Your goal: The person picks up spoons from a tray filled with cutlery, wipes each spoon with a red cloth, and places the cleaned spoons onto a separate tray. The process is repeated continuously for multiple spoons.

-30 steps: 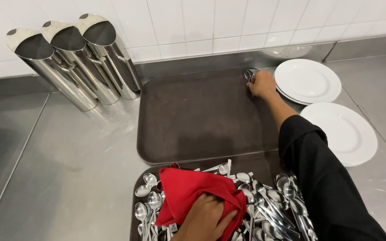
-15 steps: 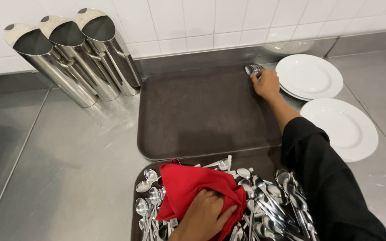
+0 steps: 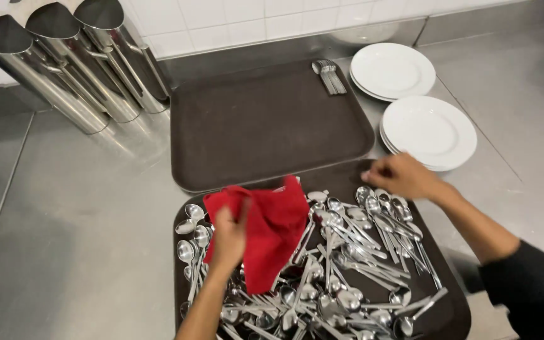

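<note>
We see our left hand (image 3: 229, 234) with the fingers closed on a red cloth (image 3: 271, 233), which hangs crumpled and folded above the near brown tray (image 3: 454, 308). This tray is full of shiny steel spoons (image 3: 347, 264), lying crossed in a loose heap. Our right hand (image 3: 403, 176) hovers at the far edge of the heap, fingers half curled and holding nothing we can see. On the far brown tray (image 3: 266, 126), a small bundle of spoons (image 3: 328, 75) lies at the back corner, beside two stacks of white plates (image 3: 428, 129) on the steel bench (image 3: 77, 220).
</note>
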